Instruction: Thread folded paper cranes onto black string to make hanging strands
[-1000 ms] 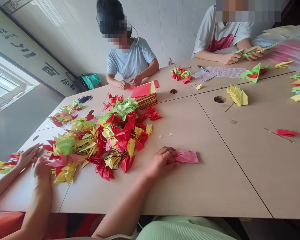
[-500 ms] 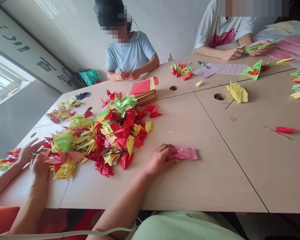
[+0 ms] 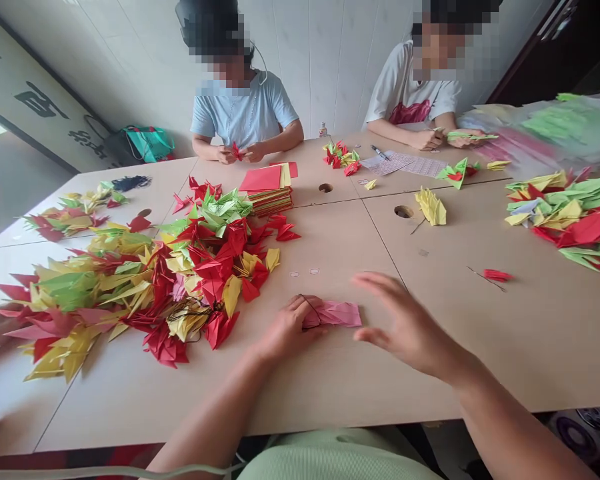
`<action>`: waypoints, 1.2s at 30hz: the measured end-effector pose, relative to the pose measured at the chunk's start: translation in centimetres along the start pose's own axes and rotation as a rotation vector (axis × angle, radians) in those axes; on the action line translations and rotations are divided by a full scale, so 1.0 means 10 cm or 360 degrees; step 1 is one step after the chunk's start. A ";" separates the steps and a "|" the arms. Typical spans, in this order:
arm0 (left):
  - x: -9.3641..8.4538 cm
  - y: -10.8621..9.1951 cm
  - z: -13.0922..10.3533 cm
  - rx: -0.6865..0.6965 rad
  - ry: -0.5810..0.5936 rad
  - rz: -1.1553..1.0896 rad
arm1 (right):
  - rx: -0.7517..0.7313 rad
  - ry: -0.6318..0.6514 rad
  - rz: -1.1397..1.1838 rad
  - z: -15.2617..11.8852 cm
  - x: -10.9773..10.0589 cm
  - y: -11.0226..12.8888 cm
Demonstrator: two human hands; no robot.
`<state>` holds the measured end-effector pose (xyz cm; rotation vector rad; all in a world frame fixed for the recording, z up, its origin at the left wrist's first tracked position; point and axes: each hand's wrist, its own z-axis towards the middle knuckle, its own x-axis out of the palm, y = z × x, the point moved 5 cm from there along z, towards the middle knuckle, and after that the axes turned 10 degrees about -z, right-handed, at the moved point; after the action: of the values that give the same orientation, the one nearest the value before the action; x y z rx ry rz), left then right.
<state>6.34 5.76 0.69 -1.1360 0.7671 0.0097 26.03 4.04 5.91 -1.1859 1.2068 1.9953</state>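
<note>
My left hand (image 3: 291, 327) is closed on the near end of a pink folded paper piece (image 3: 341, 313) lying on the table. A thin black cord loops over my left fingers and the paper. My right hand (image 3: 405, 327), just right of the pink paper, is open with thumb and fingers apart, touching nothing. A big pile of red, yellow, green and pink folded paper pieces (image 3: 213, 267) spreads to the left of my hands. To the right lies a small red folded piece (image 3: 497, 275) beside a thin needle-like wire (image 3: 485, 277).
A stack of coloured paper sheets (image 3: 265, 190) stands behind the pile. A yellow folded bundle (image 3: 431, 207) sits by a table hole (image 3: 403, 212). More folded pieces (image 3: 575, 213) lie far right. Two people work across the table; another person's hand (image 3: 0, 333) shows at left.
My right hand has come into view from the right and reached near the pink paper. The view has swung to the right. My left hand keeps its hold on the pink paper.
</note>
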 end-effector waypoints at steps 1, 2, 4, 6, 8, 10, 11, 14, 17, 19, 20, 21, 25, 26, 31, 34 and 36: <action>0.00 -0.01 0.00 0.0011 -0.0001 0.0008 | -0.0019 0.0077 -0.0005 0.04 0.11 -0.04; -0.01 -0.03 0.01 0.0026 -0.0001 0.0022 | -0.0023 0.0164 -0.0007 0.07 0.22 -0.08; -0.01 -0.05 0.01 0.0069 -0.0006 0.0067 | 0.0021 0.0296 0.0000 0.12 0.42 -0.19; -0.02 -0.05 0.01 0.0102 -0.0022 0.0120 | 0.0083 0.0300 0.0035 0.14 0.52 -0.27; -0.03 -0.05 0.00 0.0113 -0.0041 0.0154 | 0.0090 0.0242 0.0074 0.14 0.54 -0.29; -0.04 -0.04 0.00 0.0102 -0.0052 0.0172 | 0.0074 0.0184 0.0103 0.12 0.52 -0.30; -0.04 -0.04 0.00 0.0096 -0.0055 0.0178 | 0.0072 0.0168 0.0116 0.11 0.51 -0.30; -0.04 -0.02 0.00 0.0063 -0.0065 0.0191 | 0.0097 0.0155 0.0143 0.08 0.51 -0.35; -0.04 0.00 -0.01 0.0027 -0.0082 0.0181 | 0.0074 0.0145 0.0113 0.09 0.51 -0.36; -0.04 0.02 -0.01 0.0018 -0.0087 0.0170 | 0.0021 0.0113 0.0066 0.10 0.52 -0.32; -0.04 0.03 -0.02 0.0021 -0.0087 0.0165 | -0.0013 0.0099 0.0046 0.11 0.53 -0.29; -0.03 0.03 -0.02 0.0028 -0.0086 0.0161 | -0.0045 0.0086 0.0033 0.11 0.54 -0.25; -0.02 0.03 -0.02 0.0043 -0.0084 0.0149 | -0.0110 0.0030 0.0039 0.12 0.61 -0.14; -0.02 0.03 -0.03 0.0035 -0.0086 0.0146 | -0.0109 0.0014 0.0046 0.12 0.62 -0.13; -0.03 0.00 -0.03 -0.0025 -0.0091 0.0140 | -0.0076 -0.0006 0.0067 0.12 0.62 -0.20; -0.04 -0.02 -0.03 -0.0026 -0.0103 0.0139 | -0.0043 0.0008 0.0098 0.10 0.58 -0.23; -0.04 -0.02 -0.03 -0.0027 -0.0111 0.0143 | -0.0030 0.0021 0.0120 0.09 0.55 -0.23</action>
<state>5.96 5.55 1.00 -1.1112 0.7563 0.1307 24.78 5.90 0.26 -1.1807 1.2587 2.0611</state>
